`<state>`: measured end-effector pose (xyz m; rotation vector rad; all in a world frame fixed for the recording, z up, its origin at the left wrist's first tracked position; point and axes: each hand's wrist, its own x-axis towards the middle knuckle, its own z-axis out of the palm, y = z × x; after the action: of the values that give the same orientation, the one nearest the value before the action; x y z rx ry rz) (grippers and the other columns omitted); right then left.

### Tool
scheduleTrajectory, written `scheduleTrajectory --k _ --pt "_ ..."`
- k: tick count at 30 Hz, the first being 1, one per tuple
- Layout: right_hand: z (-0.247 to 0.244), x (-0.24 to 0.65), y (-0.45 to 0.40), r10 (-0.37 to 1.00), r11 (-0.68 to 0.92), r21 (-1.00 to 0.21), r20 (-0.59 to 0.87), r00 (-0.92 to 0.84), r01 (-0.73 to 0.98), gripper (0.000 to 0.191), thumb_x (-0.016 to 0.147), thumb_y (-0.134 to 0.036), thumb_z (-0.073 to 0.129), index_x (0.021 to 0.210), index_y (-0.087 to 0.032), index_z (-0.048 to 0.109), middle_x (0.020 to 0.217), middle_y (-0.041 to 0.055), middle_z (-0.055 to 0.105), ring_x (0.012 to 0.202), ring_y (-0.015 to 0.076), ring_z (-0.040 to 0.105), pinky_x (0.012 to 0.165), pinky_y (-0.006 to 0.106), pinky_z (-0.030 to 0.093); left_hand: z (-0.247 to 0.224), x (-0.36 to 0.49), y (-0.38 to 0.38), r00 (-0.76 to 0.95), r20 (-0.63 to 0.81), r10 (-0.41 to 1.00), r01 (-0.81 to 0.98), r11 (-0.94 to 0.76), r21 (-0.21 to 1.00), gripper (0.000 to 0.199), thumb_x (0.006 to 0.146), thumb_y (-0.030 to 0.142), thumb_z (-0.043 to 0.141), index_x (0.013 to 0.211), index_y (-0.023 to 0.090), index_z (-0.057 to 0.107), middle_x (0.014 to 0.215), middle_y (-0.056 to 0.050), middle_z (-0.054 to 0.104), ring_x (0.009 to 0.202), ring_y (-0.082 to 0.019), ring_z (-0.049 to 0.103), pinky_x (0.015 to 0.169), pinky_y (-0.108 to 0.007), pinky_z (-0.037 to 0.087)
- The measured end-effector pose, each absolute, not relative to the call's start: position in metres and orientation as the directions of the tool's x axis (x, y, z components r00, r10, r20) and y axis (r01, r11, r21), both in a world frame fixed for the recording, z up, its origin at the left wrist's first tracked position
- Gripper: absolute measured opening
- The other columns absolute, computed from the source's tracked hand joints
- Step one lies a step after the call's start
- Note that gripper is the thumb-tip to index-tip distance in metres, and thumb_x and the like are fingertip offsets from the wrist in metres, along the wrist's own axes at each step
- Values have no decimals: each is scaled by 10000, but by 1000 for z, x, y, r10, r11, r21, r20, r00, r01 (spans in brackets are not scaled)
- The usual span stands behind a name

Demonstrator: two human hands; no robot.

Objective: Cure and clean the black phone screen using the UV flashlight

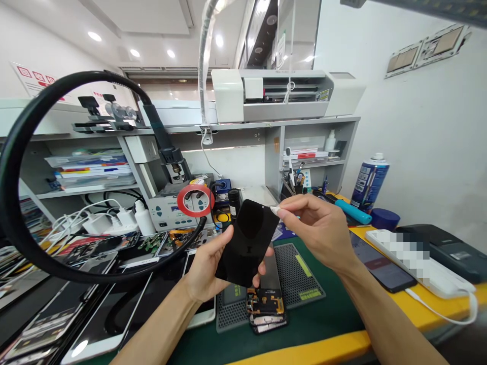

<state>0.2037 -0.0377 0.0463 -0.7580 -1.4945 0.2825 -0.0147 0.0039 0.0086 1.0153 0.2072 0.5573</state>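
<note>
My left hand [207, 266] grips a black phone screen [249, 243] by its sides, thumb at the left edge and fingertips at the right. It is tilted, with its glossy face towards me. My right hand [321, 225] pinches a small white piece [274, 209] against the screen's top right corner; whether it is a wipe or a tab I cannot tell. Beneath the screen lies an opened phone [266, 304] with its inner parts exposed, partly hidden by the screen and my left fingers. It rests on a grey perforated mat [300, 274].
Several phone panels [110, 304] cover the left of the bench under a thick black hose [15, 213]. Red tape [196, 200] hangs by a rework station [163, 210]. At the right are a phone [384, 263], a white power bank [414, 258] and a blue spray can [369, 182].
</note>
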Motion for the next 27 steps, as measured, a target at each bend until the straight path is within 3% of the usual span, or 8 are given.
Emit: scheduleTrajectory --k 17,21,24,27 --pt "42 203 -29 514 745 -458 858 20 485 33 897 -190 679 865 -193 686 923 40 697 866 175 662 762 307 565 13 -6 0 849 12 528 -303 469 830 652 995 569 326 1241 63 656 1128 -217 673 791 -268 676 732 -408 515" --pt "40 202 -26 525 730 -481 850 54 486 33 897 -215 683 869 -199 689 921 39 693 851 175 662 743 303 567 14 -5 -2 844 2 536 -308 482 820 671 994 578 319 1256 57 651 1008 -205 702 747 -258 679 693 -385 526" --pt "39 200 -27 427 738 -454 887 176 499 11 889 -208 696 880 -207 691 909 36 687 835 178 658 750 318 560 16 -6 -2 845 4 535 -306 478 823 708 991 594 307 1226 29 664 933 -203 711 712 -255 682 715 -386 527" --pt "38 195 -28 282 744 -336 941 185 577 59 881 -154 696 897 -211 690 888 39 681 836 188 651 764 346 546 17 -7 -1 832 12 555 -331 478 814 700 996 583 297 1207 32 673 1003 -210 709 750 -265 689 739 -398 528"
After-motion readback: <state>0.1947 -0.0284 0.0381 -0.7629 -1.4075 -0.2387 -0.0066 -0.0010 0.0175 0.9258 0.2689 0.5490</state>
